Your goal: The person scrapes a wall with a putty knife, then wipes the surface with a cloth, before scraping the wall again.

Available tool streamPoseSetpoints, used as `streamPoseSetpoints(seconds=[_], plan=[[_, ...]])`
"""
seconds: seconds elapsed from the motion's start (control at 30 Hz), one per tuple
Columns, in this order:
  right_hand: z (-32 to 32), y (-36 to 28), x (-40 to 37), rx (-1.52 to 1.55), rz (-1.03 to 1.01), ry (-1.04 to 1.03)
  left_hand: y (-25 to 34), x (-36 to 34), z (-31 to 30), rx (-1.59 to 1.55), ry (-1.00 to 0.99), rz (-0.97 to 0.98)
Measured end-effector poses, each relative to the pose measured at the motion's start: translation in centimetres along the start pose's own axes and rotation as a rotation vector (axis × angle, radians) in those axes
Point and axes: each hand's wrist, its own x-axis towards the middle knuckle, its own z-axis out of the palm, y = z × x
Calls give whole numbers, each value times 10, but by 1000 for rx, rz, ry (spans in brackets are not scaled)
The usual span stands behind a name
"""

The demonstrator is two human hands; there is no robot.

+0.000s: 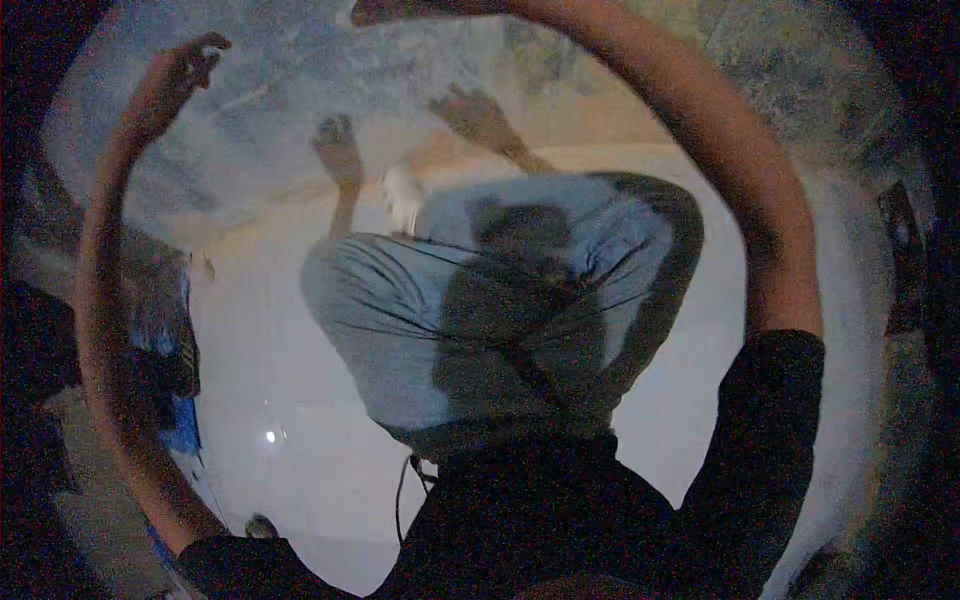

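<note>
Place: plain, dimly lit room; exact type not determinable, no firm call between home and workplace. Evidence: pale, glossy floor (290, 370) through mid-frame, light glint at lower left; blotchy blue-grey surface (280, 90) across the top, wall or floor unclear; blue fabric-like item (185, 425) at left edge; folded legs (500, 300) on the floor, centre.
</note>
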Motion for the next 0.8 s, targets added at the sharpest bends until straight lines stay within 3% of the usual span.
streamPoseSetpoints(seconds=[0.03,0.07,0.13,0.23,0.3,0.33,0.37,0.43,0.5,0.53,0.57,0.6,0.63,0.7,0.73,0.8], plan=[[-17,-40,-6,23,166,29,32,-29,-17,28,37,26],[-9,-38,-12,14,178,35,41,-26,-3,-78,101,79],[4,-45,-26,671,604,47,67,-17,34,-260,201,112],[71,-64,-62,569,797,459,125,-12,84,-585,322,-26],[127,-62,-115,643,930,645,164,4,161,-1142,356,-351],[143,-72,-137,670,985,709,175,8,202,-1148,400,-438],[176,-69,-172,297,911,544,202,12,235,-1316,462,-551],[221,-78,-214,644,946,777,237,20,305,-1496,347,-897],[253,-61,-235,1377,989,1175,280,43,359,-1767,205,-844],[266,-61,-240,1432,1157,1397,301,54,385,-1889,121,-829],[278,-66,-247,1461,1258,1504,320,56,422,-1896,153,-715],[289,-70,-254,1480,1355,1621,330,62,441,-1893,138,-736],[299,-76,-263,1108,1460,1256,335,71,463,-1866,143,-628],[316,-53,-268,763,1516,879,333,115,509,-1804,136,-417],[315,-54,-263,963,1537,1064,329,115,520,-1769,131,-321],[313,-61,-255,1165,1577,1242,331,101,520,-1744,104,-247]])
